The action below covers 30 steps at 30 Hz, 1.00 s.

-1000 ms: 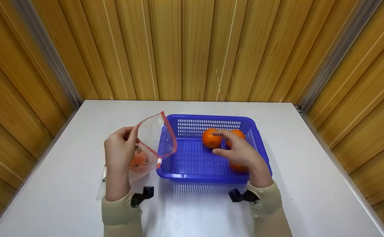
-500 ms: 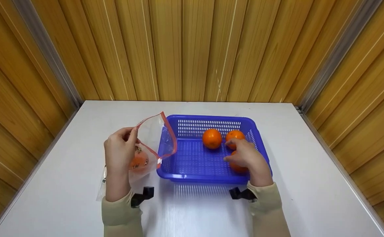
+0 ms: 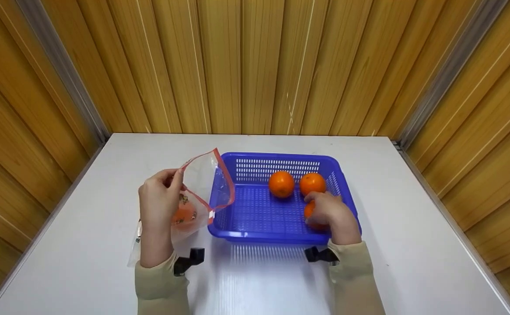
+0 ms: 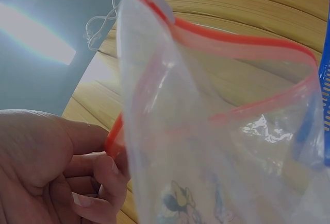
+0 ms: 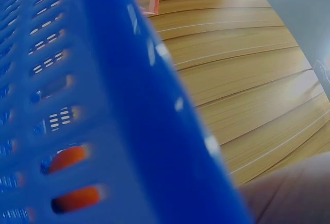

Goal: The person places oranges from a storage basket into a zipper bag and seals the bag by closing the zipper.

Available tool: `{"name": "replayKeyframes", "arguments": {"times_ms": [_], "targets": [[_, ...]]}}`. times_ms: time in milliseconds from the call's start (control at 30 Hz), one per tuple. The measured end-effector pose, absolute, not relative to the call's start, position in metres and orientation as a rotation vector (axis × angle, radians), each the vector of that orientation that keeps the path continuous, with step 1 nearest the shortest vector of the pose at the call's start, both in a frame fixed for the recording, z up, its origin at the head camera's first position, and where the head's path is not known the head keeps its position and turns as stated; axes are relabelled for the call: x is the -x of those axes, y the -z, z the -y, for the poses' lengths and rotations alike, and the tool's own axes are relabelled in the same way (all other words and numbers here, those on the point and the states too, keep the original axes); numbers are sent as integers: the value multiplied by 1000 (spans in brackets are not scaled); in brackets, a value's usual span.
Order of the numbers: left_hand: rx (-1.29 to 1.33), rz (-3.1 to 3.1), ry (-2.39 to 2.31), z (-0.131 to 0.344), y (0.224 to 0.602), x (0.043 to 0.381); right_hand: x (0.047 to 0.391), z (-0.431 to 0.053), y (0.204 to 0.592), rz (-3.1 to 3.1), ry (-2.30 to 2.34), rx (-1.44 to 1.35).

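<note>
My left hand (image 3: 161, 197) pinches the red rim of a clear zip bag (image 4: 221, 147) between thumb and fingers. The bag's mouth gapes toward the basket, and an orange (image 3: 184, 213) shows inside it, behind printed figures. Over the right part of a blue plastic basket (image 3: 259, 235), my right hand (image 3: 331, 214) reaches down with fingers and thumb curled round the near orange (image 3: 309, 210), partly covering it. Two other oranges, one at the middle (image 3: 281, 184) and one at the back right (image 3: 312, 183), lie in the basket. In the right wrist view the basket wall hides the fingers.
The basket stands on a white table (image 3: 412, 245), with the bag at its left side. Wood-patterned panels (image 3: 255, 65) enclose the back and both sides. A clear plastic piece (image 3: 133, 251) lies by the left wrist.
My right hand has moved from beside the middle orange, toward me and right, down onto the near orange, and its fingers have closed in. The left hand and bag stay in place.
</note>
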<state>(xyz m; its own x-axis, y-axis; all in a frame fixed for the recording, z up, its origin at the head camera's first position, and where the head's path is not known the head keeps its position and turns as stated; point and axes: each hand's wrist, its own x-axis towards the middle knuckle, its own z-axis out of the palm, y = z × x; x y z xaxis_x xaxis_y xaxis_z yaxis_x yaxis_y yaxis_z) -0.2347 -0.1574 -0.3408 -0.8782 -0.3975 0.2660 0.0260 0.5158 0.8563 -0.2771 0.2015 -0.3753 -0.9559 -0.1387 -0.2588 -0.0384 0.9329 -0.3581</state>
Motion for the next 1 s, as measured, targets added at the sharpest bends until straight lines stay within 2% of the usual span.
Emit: {"name": "replayKeyframes", "arguments": {"times_ms": [500,1000], "targets": [[-332,2347,1340,154,341,233,274,-203,377,-2768,457,137],[-326,2337,1330,153,339,232,277,-205,377,-2739,687,111]]}}
